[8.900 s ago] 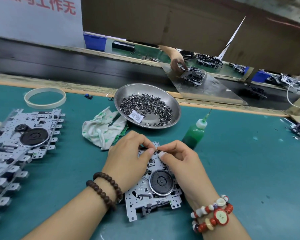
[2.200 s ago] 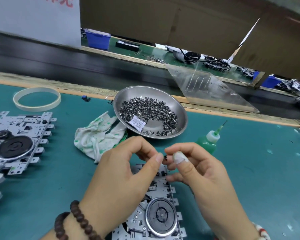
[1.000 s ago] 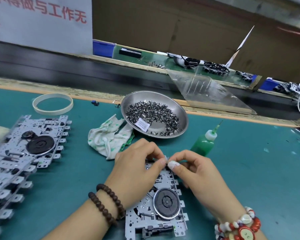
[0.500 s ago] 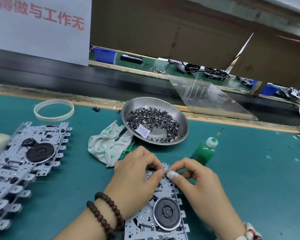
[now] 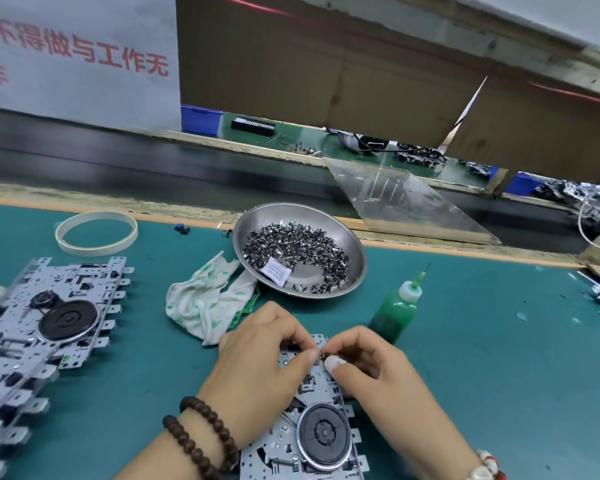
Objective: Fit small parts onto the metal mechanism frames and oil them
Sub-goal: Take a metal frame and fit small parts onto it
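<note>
**Small part being seated on the frame's far edge**

Left of the metal frame, finished frames are stacked, presumably awaiting oiling. Over its far edge, the left hand and right hand are curled, fingertips pinched together on a tiny part. Behind-right, the oil bottle is kept within reach; the parts dish sits beyond.

Hands mask the work at the far end of a metal frame

The left hand and right hand cover the far end of the metal frame, whose near edge is cut off at the bottom; whatever the fingertips pinch is too small to make out. The stack of frames runs off the left edge, the label in the steel bowl is unreadable, and the red lettering on the sign is blurred and cropped.
</note>
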Motion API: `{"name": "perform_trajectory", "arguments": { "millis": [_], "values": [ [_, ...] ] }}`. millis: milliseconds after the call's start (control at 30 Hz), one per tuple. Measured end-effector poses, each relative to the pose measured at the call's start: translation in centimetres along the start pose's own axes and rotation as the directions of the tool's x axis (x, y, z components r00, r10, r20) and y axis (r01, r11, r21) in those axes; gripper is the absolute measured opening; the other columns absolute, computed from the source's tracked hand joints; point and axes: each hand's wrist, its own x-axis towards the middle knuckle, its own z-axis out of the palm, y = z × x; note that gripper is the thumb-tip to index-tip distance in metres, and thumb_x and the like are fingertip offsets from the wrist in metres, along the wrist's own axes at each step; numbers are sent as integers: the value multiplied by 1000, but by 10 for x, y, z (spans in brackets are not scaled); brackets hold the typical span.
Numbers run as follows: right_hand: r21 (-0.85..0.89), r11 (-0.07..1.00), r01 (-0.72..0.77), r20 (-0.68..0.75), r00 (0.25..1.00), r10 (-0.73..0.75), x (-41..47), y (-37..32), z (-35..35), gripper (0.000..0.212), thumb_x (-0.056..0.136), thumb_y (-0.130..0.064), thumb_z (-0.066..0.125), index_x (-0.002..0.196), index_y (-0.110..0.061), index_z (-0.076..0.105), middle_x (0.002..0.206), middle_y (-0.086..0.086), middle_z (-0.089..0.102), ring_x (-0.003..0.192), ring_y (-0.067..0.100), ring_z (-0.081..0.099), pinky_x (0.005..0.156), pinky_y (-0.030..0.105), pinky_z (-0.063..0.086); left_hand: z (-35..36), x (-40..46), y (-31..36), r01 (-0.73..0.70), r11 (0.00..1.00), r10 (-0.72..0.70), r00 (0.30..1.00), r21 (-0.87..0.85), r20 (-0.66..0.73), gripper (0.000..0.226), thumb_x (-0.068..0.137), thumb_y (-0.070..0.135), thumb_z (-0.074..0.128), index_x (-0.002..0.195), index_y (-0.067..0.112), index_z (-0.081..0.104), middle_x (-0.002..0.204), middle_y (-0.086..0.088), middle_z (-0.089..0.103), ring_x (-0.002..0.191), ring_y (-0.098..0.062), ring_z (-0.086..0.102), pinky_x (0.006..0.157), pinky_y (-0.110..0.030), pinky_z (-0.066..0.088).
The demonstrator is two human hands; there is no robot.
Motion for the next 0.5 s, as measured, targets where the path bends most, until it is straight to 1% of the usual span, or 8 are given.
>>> {"name": "perform_trajectory", "arguments": {
  "millis": [133,300,500],
  "values": [
    [73,996,-43,5,999,43,1,-2,2,16,82,-2,63,77,-17,62,72,-12,66,67,-4,57,65,10,42,0,0,-1,-1,1000,1,1000,-9,-7,18,82,27,64,67,35,57,86,15,50,90,3,48,96,-36,36],
    [193,977,-91,24,996,88,0,-4,2,15,82,5,60,80,-10,60,72,-6,62,55,0,53,56,9,41,1,0,-2,-3,1000,3,1000,-12,-12,18,82,27,64,67,36,57,86,15,50,90,4,48,96,-37,36],
    [223,971,-91,-5,996,95,0,-4,6,17,82,7,60,79,-10,61,76,0,64,57,3,52,58,11,42,2,0,-4,-15,1000,15,999,-13,-28,19,81,27,64,66,36,56,84,16,50,88,5,48,95,-37,37]
  ]
}}
